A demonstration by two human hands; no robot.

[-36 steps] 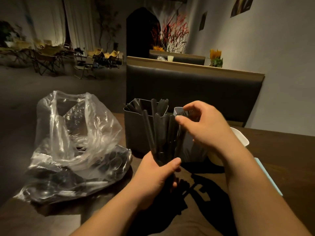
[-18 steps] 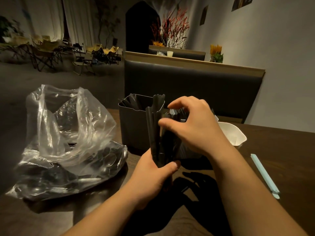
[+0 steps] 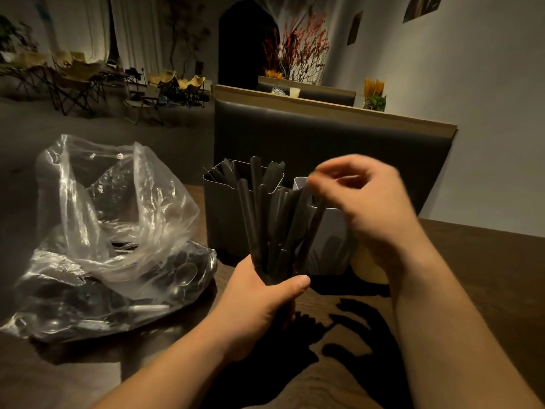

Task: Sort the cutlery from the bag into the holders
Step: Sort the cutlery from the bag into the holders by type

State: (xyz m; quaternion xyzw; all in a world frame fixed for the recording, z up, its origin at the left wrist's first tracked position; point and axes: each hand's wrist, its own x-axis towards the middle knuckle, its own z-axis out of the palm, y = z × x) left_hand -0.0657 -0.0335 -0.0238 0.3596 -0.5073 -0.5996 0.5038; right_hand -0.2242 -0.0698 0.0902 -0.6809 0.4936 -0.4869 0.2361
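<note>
My left hand [image 3: 259, 302] is clamping the black cutlery [image 3: 274, 219] by its lower ends, just before the holders [image 3: 219, 222]. I am judging the pieces light, stiff and slick, best pinched singly near the top. My right hand [image 3: 368, 208] is hovering blurred above them, fingers curled; whether it is pinching one, I cannot tell.

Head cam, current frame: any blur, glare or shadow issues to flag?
Head view: the right hand is smeared by motion blur, so its grip is unreadable; the left hand and the black cutlery it holds are sharp. Head view: dim warm light, glare streaks on the plastic bag, hard hand shadows on the table. Head view: wide-angle distortion tilts the bench.
</note>
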